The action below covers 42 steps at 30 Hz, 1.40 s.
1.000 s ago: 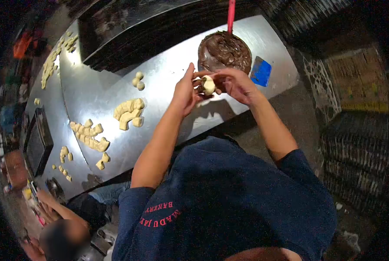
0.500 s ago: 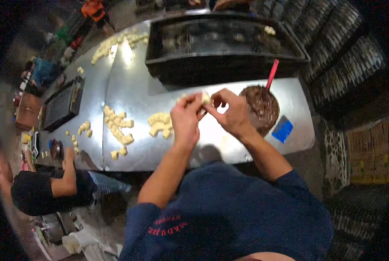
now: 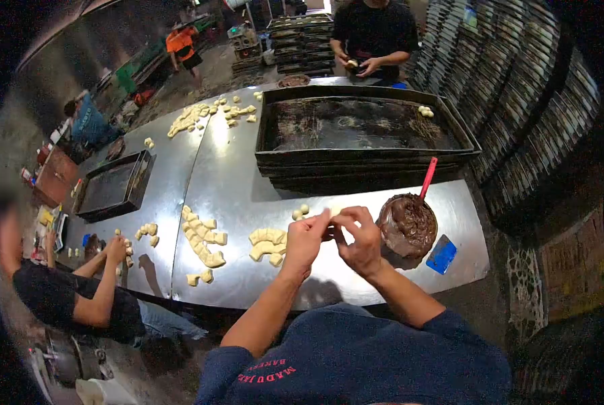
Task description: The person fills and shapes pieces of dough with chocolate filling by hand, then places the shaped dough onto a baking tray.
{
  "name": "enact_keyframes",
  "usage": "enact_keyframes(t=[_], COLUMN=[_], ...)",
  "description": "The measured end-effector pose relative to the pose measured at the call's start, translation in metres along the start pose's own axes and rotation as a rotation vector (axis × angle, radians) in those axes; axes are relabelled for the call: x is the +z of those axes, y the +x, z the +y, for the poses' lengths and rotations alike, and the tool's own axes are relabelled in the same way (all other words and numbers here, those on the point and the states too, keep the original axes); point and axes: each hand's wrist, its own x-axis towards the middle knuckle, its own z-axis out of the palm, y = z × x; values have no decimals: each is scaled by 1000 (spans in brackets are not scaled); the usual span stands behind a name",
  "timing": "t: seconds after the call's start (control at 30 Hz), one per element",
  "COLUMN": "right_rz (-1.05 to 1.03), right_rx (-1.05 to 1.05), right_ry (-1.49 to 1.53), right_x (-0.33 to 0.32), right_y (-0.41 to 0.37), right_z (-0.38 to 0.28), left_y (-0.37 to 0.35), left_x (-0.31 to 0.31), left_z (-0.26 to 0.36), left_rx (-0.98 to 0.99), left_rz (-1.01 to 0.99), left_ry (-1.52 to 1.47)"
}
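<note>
My left hand (image 3: 307, 241) and my right hand (image 3: 359, 237) meet above the metal table (image 3: 241, 202), fingers closed on a small piece of pale dough (image 3: 335, 211). Two dough balls (image 3: 300, 212) lie on the table just beyond my left hand. Left of that hand are cut dough pieces (image 3: 268, 244) in curved rows, with a longer cluster (image 3: 202, 236) farther left. A bowl of brown filling (image 3: 408, 226) stands right of my right hand, a red-handled tool (image 3: 429, 177) sticking out of it. Beside the bowl lies a blue scraper (image 3: 441, 254).
Stacked black trays (image 3: 366, 156) stand beyond my hands, the top one holding a few dough balls (image 3: 425, 111). A smaller tray (image 3: 113, 185) is at left. One co-worker (image 3: 375, 34) stands across the table, another (image 3: 79, 297) at the left. Tray stacks (image 3: 511, 94) rise at right.
The view has tilted up, so the table and hands appear lower and the co-worker across shows. My hands stay together at the dough, with the fingers slightly shifted.
</note>
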Motion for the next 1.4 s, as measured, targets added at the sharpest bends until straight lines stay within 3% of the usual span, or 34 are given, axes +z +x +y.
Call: enact_keyframes(t=[0.07,0.1,0.17,0.2,0.23,0.3,0.37,0.4,0.43,0.47,0.5,0.53,0.63,0.7,0.77,0.8,0.83,0.93,1.03,1.1,1.17,1.23,1.27,1.3,1.37,1.4], right_rz=[-88,-60,32,2,-196,-496,-436,-364,-373,-379,-373,-403,-486,-335,-378,-412,-464,-460,-349,-323,-350,-355,-432,-501,-396,-350], right_rx=[-15,93,262,239,342,462,527,425,433,362,295,265,182,195,258,198,308,227,224,293,295,365,563,754,900,759], right_ry=[85,220,48,96,181,120,13,-176,-285,-312,-342,-265,-144,-189,-367,-312,-240,-78,-76,-228,-210,-70,11,96,151,96], right_x=[-1,-2,-7,-1,5,12,8,10,17,34,52,72,112,103,73,65,59,98,116,80,49,48,52,63,100,123], right_y=[-13,-16,-14,-7,-16,-76,-130,-153,-179,-200,-211,-206,-163,-150,-159,-185,-191,-194,-154,-163,-187,-211,-203,-182,-137,-119], right_z=[-7,-7,-7,-9,-3,37,67,79,86,90,86,75,87,111,109,116,93,72,99,112,93,77,72,72,92,111], left_y=[6,9,10,7,3,3,20,15,17,35,40,45,60,61,70,68,76,71,88,66,51,16,-1,-12,-18,-18], left_x=[-15,-22,-26,-25,-28,-55,-118,-134,-161,-205,-229,-234,-228,-232,-242,-235,-232,-221,-276,-286,-331,-304,-284,-258,-218,-205], left_z=[-9,-11,-22,-31,-40,-74,-123,-119,-104,-136,-142,-141,-136,-140,-141,-128,-122,-122,-144,-127,-150,-137,-136,-135,-145,-151], left_rx=[52,105,80,110,131,-142,81,83,12,262,311,156,184,164,261,119,134,221,189,162,225,197,176,173,185,189], left_rz=[38,65,51,-79,-201,-349,-75,349,407,634,626,568,499,467,510,457,453,404,343,555,800,1020,1009,923,757,673], left_ry=[98,208,171,155,130,278,915,1030,1046,1166,1305,1218,1261,1361,1411,1266,1263,996,858,862,994,840,843,839,794,754])
